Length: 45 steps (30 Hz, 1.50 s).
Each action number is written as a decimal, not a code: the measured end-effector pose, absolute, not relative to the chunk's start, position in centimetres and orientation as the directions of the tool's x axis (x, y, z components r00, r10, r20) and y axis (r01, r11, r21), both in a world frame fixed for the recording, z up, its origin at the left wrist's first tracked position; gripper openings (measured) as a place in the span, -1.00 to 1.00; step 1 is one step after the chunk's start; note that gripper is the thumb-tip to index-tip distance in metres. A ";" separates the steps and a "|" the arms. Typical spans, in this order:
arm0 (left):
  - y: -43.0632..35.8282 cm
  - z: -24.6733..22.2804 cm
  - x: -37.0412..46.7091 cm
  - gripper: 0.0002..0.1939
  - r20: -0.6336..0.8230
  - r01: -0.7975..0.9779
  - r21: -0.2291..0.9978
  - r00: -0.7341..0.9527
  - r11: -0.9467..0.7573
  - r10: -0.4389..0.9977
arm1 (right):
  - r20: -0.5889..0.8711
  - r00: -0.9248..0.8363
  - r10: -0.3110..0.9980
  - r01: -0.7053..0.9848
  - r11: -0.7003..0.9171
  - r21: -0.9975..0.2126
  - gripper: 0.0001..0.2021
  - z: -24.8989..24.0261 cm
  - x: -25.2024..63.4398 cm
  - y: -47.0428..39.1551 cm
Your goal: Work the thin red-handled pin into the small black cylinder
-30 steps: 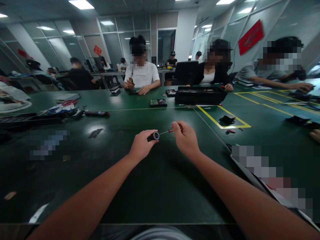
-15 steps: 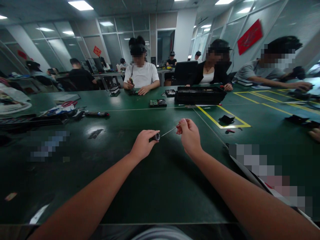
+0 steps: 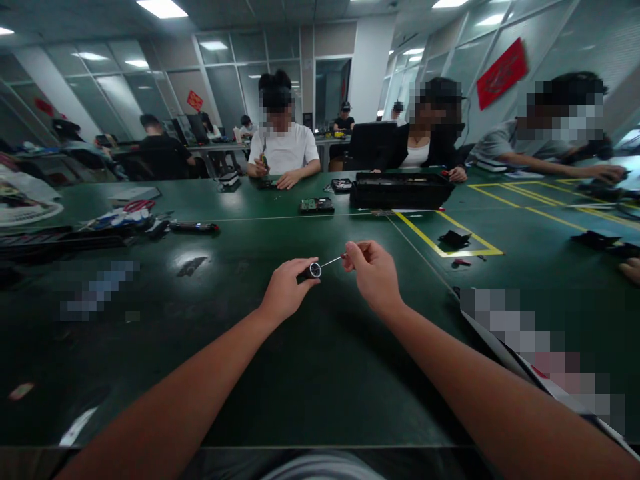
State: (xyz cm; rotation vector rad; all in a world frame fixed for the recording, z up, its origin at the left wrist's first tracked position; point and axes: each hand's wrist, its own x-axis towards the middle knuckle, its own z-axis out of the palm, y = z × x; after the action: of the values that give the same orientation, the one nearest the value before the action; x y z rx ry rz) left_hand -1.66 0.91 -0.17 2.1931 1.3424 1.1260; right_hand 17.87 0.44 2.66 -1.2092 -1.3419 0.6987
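Note:
My left hand point(image 3: 289, 288) is closed around a small black cylinder point(image 3: 315, 270), its silver-rimmed round end turned toward me. Its exact kind does not show. In my right hand point(image 3: 374, 275) is a thin screwdriver point(image 3: 332, 261) with a slim metal shaft and a bit of red handle between the fingers. The shaft points left, and its tip is at the cylinder's rim; whether it touches or goes inside I cannot tell. Both hands are held above the green table point(image 3: 310, 373), and most of the screwdriver's handle is hidden in my fingers.
A black box point(image 3: 401, 192) and a green circuit board device point(image 3: 317, 205) lie farther back. To the left are a dark pen-like tool point(image 3: 195, 228) and red-handled scissors point(image 3: 139, 206). A black part point(image 3: 455, 239) lies inside yellow tape. Co-workers sit across the table.
My right hand has moved left and slightly down, bringing the screwdriver's tip up to the cylinder. The cylinder's open end has turned more toward me.

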 end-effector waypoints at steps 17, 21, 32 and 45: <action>1.2 -0.9 -1.8 -0.56 0.450 0.590 0.629 0.254 -0.506 0.856 | 0.481 0.052 0.875 0.383 0.427 -0.819 -0.81 2.8 17.7 0.1; 1.2 -0.5 -1.9 -0.55 0.499 0.590 0.583 0.283 -0.559 0.819 | 0.381 0.104 0.919 0.104 0.371 -0.923 -0.79 1.8 17.7 1.2; 1.6 -0.4 -2.0 -0.53 0.420 0.642 0.577 0.297 -0.505 0.858 | 0.312 0.240 0.919 0.044 0.311 -0.949 -0.76 1.5 18.3 1.8; 0.9 -0.1 -1.6 -0.53 0.434 0.589 0.631 0.271 -0.505 0.859 | 0.366 0.145 0.919 0.169 0.341 -0.925 -0.73 2.0 17.9 0.8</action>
State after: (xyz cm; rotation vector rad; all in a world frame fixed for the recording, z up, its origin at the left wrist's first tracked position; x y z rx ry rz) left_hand -1.61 0.92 -0.07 2.2022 1.3187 1.0889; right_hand 17.92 0.82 2.03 -1.1113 -1.3294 0.7443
